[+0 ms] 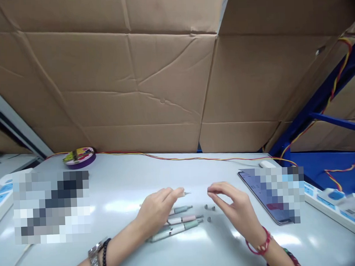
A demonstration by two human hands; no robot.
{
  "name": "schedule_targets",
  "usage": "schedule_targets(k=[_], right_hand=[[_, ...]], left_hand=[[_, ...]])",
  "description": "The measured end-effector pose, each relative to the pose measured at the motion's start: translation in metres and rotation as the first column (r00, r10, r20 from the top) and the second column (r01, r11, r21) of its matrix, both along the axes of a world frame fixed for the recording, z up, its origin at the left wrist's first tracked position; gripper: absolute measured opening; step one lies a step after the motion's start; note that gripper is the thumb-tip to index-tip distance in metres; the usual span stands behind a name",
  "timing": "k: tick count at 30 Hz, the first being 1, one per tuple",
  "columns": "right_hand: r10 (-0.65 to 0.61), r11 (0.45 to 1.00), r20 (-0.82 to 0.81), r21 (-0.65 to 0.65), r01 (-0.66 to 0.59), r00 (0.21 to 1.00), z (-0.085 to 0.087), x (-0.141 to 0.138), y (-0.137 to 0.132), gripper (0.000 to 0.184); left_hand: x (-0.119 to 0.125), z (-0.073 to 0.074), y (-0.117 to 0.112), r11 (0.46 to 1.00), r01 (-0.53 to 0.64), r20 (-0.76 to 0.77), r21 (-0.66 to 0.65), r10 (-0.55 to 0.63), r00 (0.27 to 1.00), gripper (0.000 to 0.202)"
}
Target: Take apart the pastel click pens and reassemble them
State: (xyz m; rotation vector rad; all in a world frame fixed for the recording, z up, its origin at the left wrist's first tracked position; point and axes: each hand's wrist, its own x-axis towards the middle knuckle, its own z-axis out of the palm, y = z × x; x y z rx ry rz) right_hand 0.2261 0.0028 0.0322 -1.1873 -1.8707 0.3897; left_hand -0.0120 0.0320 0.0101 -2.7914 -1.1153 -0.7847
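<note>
Two hands work over a white table [124, 190]: the left hand [157, 210] pinches a pen [184, 194] with its tip bare, and the right hand [236, 210] pinches a small gray cap [210, 192] just beside the tip, not yet fitted. Three pens [181, 220] and two loose caps [209, 207] lie between them.

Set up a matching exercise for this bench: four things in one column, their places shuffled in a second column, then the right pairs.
Things
1. single pen
2. round tin
3. phone
4. loose pens

Places
A. flat on the table, right of the right hand
B. pinched in the left hand
C. far left, near the table's back edge
D. lying side by side between the two hands

Pairs: 1-B, 2-C, 3-A, 4-D
</note>
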Motion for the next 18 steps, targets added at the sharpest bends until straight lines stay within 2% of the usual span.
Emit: schedule_targets(k=[3,6,8,11,18], right_hand=[[-0.027,0.993,0.19,-0.112,0.048,0.981,0.0,0.013,0.008,0.014],[0.003,0.964,0.362,-0.248,0.093,0.932,-0.004,0.018,0.011,0.016],[0.023,0.945,0.42,-0.305,0.117,0.907,-0.007,0.017,0.01,0.019],[0.035,0.936,0.449,-0.328,0.128,0.893,-0.008,0.013,0.008,0.025],[0.021,0.944,0.524,-0.29,0.156,0.851,-0.01,0.01,0.007,0.022]], left_hand=[[-0.002,-0.003,0.006,0.995,-0.052,-0.01,-0.079,0.052,0.999,0.029],[-0.002,-0.007,0.009,0.988,-0.049,-0.047,-0.145,0.042,0.998,0.024],[-0.002,-0.01,0.009,0.984,-0.038,-0.067,-0.175,0.027,0.997,0.023],[-0.002,-0.01,0.008,0.979,-0.022,-0.072,-0.2,0.008,0.997,0.024],[-0.002,0.002,0.0,0.975,0.063,-0.078,-0.213,-0.081,0.994,0.021]])
